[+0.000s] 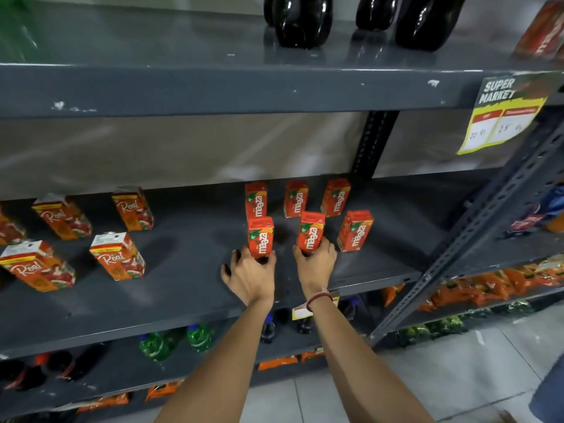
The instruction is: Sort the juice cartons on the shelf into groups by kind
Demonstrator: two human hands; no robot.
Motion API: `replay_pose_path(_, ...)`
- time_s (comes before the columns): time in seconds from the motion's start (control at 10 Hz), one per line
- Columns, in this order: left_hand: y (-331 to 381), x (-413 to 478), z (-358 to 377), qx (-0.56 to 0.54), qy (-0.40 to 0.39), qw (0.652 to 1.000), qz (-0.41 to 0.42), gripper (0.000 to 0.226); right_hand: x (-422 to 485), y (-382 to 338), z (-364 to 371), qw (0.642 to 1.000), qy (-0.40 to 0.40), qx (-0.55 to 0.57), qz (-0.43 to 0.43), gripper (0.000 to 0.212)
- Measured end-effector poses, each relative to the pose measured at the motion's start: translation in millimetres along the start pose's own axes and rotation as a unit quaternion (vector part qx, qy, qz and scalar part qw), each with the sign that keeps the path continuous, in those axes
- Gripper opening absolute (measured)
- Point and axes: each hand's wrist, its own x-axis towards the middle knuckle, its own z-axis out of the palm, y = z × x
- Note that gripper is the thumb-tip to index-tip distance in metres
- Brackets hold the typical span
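Grey metal shelf (183,288) in a shop: the left hand (248,274) has its fingers clamped on one red Maaza carton (261,236), the right hand (314,261) on another (310,232); Real cartons (117,256) stand grouped at left.

Shelf (189,87): grey painted metal, chipped. Maaza cartons (355,231): printed card, slight sheen. Bottles (302,19): glossy plastic.

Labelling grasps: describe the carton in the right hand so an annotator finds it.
Middle grey shelf, the right-hand cluster of six red Maaza cartons. Front row, middle carton: the right hand, with a red wrist thread, grips its base. Its left neighbour sits in the left hand; its right neighbour is untouched.
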Motion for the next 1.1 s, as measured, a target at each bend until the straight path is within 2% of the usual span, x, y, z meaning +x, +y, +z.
replay_pose_path(0.2,0.8,-2.1,1.3,-0.009,0.012,1.0,-0.007,0.031,4.7,6.9,-6.2,0.999,-0.04,-0.011,-0.024,0.043)
replay_pose_path(0.8,-6.4,-9.6,7.6,0.028,0.004,1.0,-0.006,0.039,-2.6,9.4,-6.6,0.999,-0.04,-0.023,-0.023,0.049)
replay_pose_path(1.0,-7.9,-12.1,-4.7,0.0,-0.03,1.0,0.009,0.043,-10.7,4.7,-13.3,0.999,-0.05,-0.012,-0.003,0.057)
replay_pose_path(1.1,-15.0,-13.9,-19.1,-0.071,-0.045,0.996,0.028,0.053,-25.7,1.1,-16.8,1.0,-0.009,0.024,0.012,0.061)
